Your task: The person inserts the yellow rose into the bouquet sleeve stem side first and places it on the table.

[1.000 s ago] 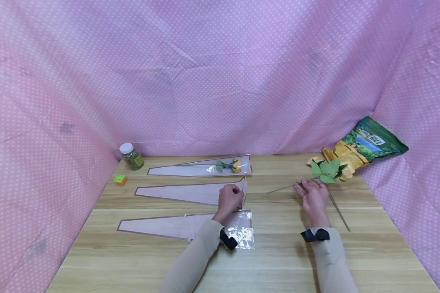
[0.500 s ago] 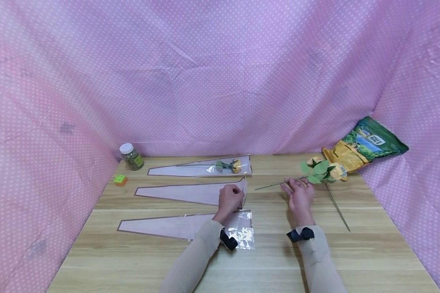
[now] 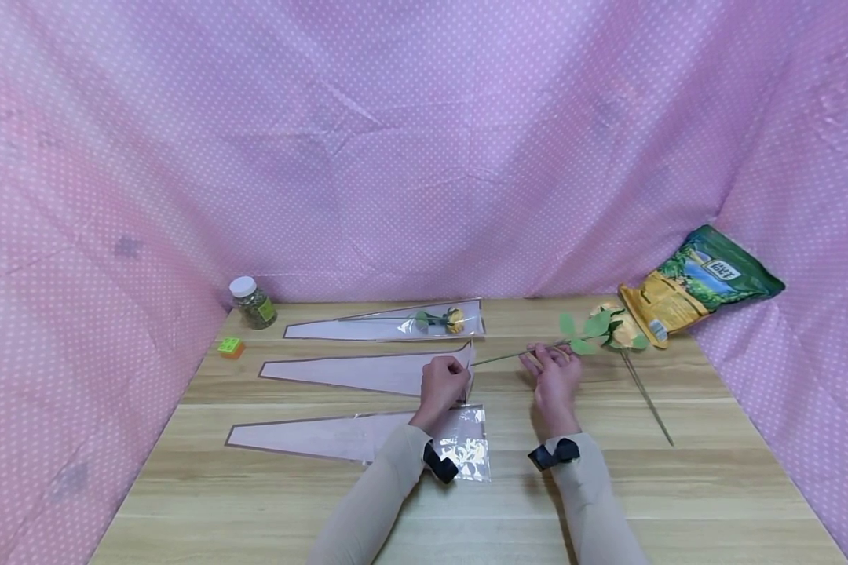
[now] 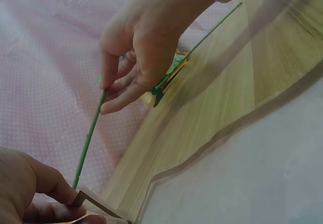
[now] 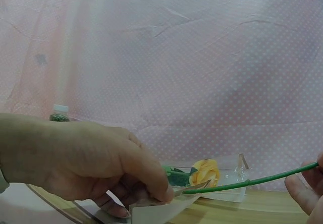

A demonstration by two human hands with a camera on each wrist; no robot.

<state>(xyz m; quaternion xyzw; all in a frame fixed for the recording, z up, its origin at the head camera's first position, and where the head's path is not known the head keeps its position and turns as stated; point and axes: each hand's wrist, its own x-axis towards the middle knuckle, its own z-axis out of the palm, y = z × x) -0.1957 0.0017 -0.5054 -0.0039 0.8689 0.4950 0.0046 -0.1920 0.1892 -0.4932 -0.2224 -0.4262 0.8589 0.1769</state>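
Note:
My left hand (image 3: 444,388) pinches the wide end of the middle clear, brown-edged flower sleeve (image 3: 346,372), lifting its edge. My right hand (image 3: 557,386) pinches the green stem (image 3: 500,359) of an artificial yellow rose (image 3: 629,333). The stem points left, its tip at the lifted sleeve edge beside my left fingers (image 4: 53,183). In the right wrist view the stem (image 5: 272,177) spans between both hands; whether its tip is inside the sleeve I cannot tell. A second rose lies behind the held one, its head partly hidden and its stem (image 3: 648,399) slanting toward the front.
A back sleeve (image 3: 318,330) contains another yellow rose (image 3: 455,320). The front sleeve (image 3: 297,437) lies partly under my left forearm. A white-capped jar (image 3: 256,304) and a small toy block (image 3: 231,348) are at the left. A green-and-yellow bag (image 3: 707,278) leans at the back right.
My right hand has moved left with the rose, bringing the stem tip to the middle sleeve's wide end. My left hand has stayed in place, holding the sleeve edge.

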